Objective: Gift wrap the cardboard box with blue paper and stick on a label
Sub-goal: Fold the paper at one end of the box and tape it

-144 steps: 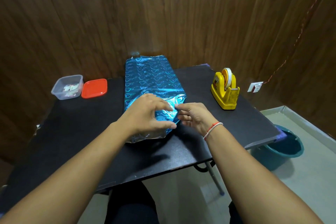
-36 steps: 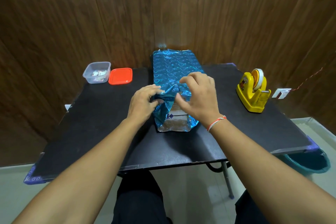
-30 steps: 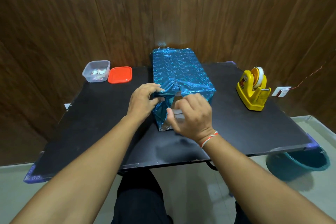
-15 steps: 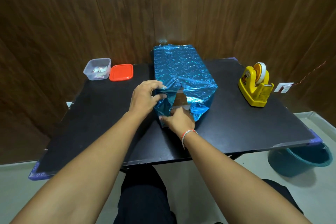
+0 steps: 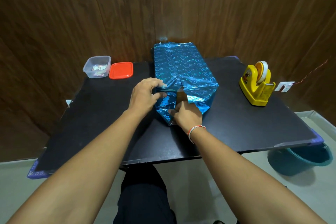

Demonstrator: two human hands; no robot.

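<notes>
The long box in shiny blue heart-print paper (image 5: pixel 183 67) lies lengthwise on the black table (image 5: pixel 101 114), its far end by the wall. At the near end a strip of brown cardboard (image 5: pixel 181 96) shows between the paper flaps. My left hand (image 5: pixel 145 96) pinches the left side flap at the box's near-left corner. My right hand (image 5: pixel 187 114) is at the bottom of the near end, its fingers on the lower flap; the fingertips are hidden behind the hand.
A clear plastic tub (image 5: pixel 97 66) holding small labels and its red lid (image 5: pixel 121 70) sit at the back left. A yellow tape dispenser (image 5: pixel 257 83) stands at the right. A teal bucket (image 5: pixel 300 158) is on the floor, right of the table.
My right hand dropped from the top of the near end to the bottom flap. My left hand kept its pinch on the left flap. The cardboard end became visible.
</notes>
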